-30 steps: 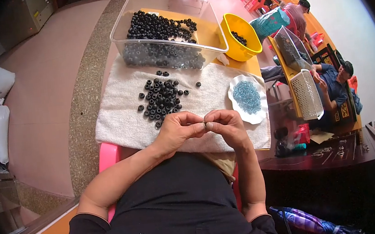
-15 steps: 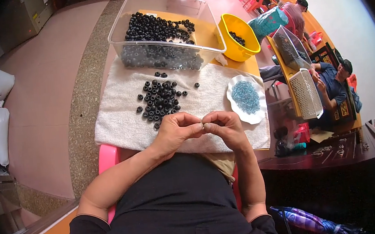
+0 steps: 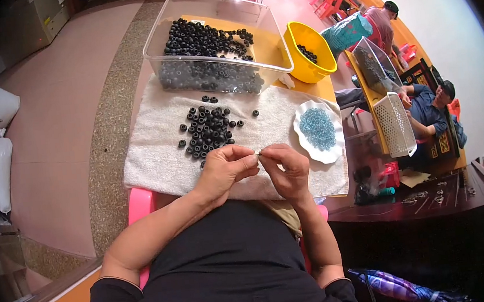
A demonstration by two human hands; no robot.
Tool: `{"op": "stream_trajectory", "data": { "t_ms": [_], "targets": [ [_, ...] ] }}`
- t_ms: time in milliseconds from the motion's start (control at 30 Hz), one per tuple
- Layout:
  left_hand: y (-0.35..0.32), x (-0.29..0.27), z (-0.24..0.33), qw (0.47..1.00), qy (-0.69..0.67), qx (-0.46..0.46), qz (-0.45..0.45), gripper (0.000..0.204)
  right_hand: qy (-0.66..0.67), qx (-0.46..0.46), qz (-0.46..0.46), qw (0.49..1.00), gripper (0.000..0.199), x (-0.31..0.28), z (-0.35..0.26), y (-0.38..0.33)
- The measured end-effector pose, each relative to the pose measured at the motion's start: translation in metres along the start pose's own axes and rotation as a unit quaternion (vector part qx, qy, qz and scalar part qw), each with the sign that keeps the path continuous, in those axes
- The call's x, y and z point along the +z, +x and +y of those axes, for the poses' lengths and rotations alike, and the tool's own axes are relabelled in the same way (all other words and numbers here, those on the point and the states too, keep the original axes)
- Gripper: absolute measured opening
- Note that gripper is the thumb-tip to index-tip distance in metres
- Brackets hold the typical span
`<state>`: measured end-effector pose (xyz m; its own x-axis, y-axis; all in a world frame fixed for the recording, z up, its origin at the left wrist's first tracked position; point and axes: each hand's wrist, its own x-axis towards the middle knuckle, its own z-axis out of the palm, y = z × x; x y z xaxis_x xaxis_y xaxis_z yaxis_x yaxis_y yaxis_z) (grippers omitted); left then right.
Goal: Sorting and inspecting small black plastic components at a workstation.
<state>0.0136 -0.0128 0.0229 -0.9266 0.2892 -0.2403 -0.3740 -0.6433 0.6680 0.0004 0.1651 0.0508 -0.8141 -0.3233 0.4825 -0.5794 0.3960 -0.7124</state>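
Note:
Both hands meet fingertip to fingertip over the near edge of a white towel (image 3: 155,159). My left hand (image 3: 224,173) is closed in a pinch, thumb against forefinger. Also pinching is my right hand (image 3: 287,170), its tips almost touching the left ones. A tiny dark bit shows between the fingertips, too small to name. Just beyond my left hand lies a loose pile of round black pieces with holes (image 3: 209,128), several of them stray. To the right of my right hand, a white wavy-rimmed plate (image 3: 334,155) holds small clear blue beads (image 3: 317,127).
A clear plastic bin (image 3: 216,60) of black pieces stands at the towel's far edge. Beside it is a yellow tub (image 3: 323,71) with more inside. At right, a co-worker (image 3: 427,104) sits by a white perforated basket (image 3: 395,124). A dark table (image 3: 422,203) carries small metal parts.
My right hand has turned and its fingers have drawn up slightly, so a tiny dark bit now shows between the fingertips. My left hand stays nearly in place. The view has shifted a little.

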Motion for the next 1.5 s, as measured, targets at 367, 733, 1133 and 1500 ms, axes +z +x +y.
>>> {"op": "stream_trajectory", "data": {
  "t_ms": [367,733,1133,1500],
  "targets": [
    [-0.001,0.001,0.001,0.999,-0.029,0.015,0.012,0.009,-0.180,-0.146,0.041,0.972,0.043,0.012,-0.012,0.001],
    [-0.003,0.002,-0.001,1.000,-0.010,0.026,0.012,0.007,-0.195,-0.192,0.080,0.959,0.046,0.023,-0.006,-0.002],
    [-0.003,0.006,-0.004,0.999,0.009,0.044,-0.006,0.008,-0.126,-0.158,0.083,0.976,0.047,0.019,-0.003,-0.002],
    [-0.005,0.006,0.000,0.999,0.043,0.021,-0.004,0.013,-0.122,-0.036,0.042,0.991,0.026,-0.010,-0.002,0.011]
  ]
}}
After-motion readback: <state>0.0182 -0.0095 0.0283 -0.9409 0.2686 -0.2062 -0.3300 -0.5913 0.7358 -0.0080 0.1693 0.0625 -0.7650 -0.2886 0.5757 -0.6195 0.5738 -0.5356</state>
